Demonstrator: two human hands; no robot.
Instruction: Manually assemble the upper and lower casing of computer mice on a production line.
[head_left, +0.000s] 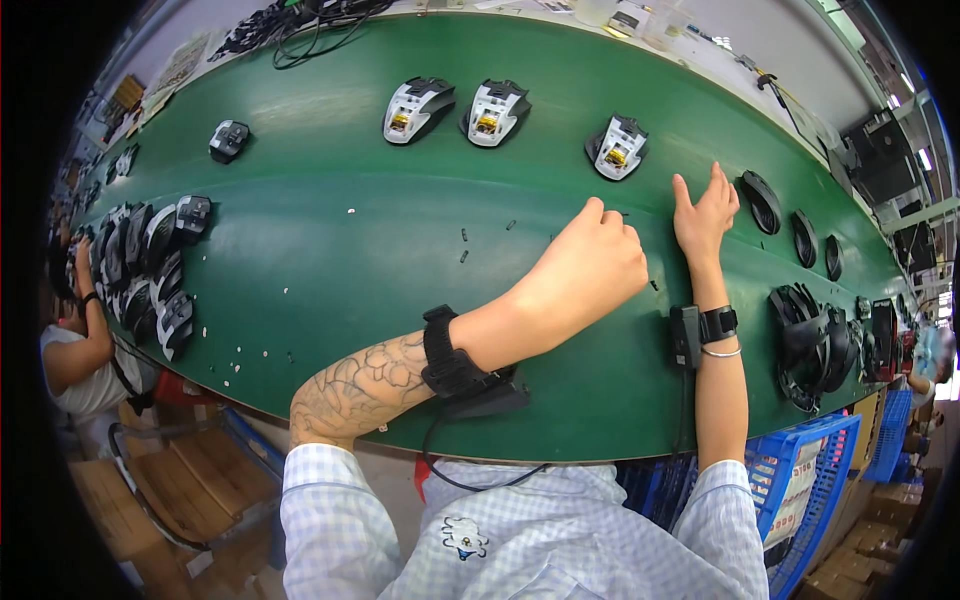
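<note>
My left hand point(594, 250) is over the middle of the green bench, its fingers curled in and the back of the hand upward. Whatever it holds, if anything, is hidden beneath the fingers. To the right, my right hand point(706, 215) is raised with thumb and fingers apart and nothing visible between them. Beyond my left hand lies a partly assembled mouse point(617, 149), grey and black, with a yellow patch in its opening. A black mouse shell point(761, 203) rests just right of my right hand. Small black pieces point(464, 235) are scattered left of my left hand.
Two similar mice, a left one point(414, 111) and a right one point(495, 114), stand farther back. Mouse bodies point(150, 240) crowd the left end; black shells point(812, 345) are piled at right. A blue crate point(815, 480) stands below the bench edge. A co-worker's arm point(95, 320) reaches in at far left.
</note>
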